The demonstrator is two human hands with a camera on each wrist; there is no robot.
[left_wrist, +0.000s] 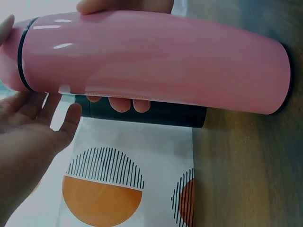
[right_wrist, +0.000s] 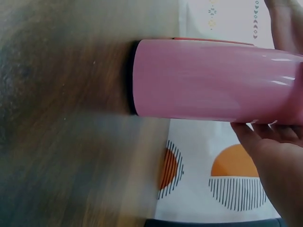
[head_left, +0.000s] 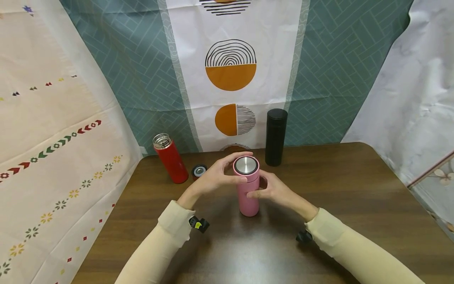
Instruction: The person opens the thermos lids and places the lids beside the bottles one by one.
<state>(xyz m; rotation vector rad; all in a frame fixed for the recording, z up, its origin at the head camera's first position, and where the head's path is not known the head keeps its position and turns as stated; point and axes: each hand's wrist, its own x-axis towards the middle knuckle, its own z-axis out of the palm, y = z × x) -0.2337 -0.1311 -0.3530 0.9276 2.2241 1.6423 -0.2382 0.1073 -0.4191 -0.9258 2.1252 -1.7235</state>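
Note:
A pink thermos bottle (head_left: pixel 248 203) with a steel-topped lid (head_left: pixel 246 165) is upright in the middle of the head view, its base right at the tabletop. My left hand (head_left: pixel 216 175) grips the lid from the left, thumb in front and fingers behind. Lower down, my right hand (head_left: pixel 274 191) holds the body from the right, its thumb across the front. The left wrist view has the pink bottle (left_wrist: pixel 156 61) lying across it, with a dark seam below the lid. Dark trim rings the base of the bottle (right_wrist: pixel 199 80) in the right wrist view.
A red thermos bottle (head_left: pixel 173 161) without a lid stands at the back left. Beside it on the wooden table (head_left: pixel 354 197) lies a dark-rimmed lid (head_left: pixel 199 171). Behind my right hand stands a black bottle (head_left: pixel 275 138). Patterned cloth (head_left: pixel 142 79) hangs at the table's back edge.

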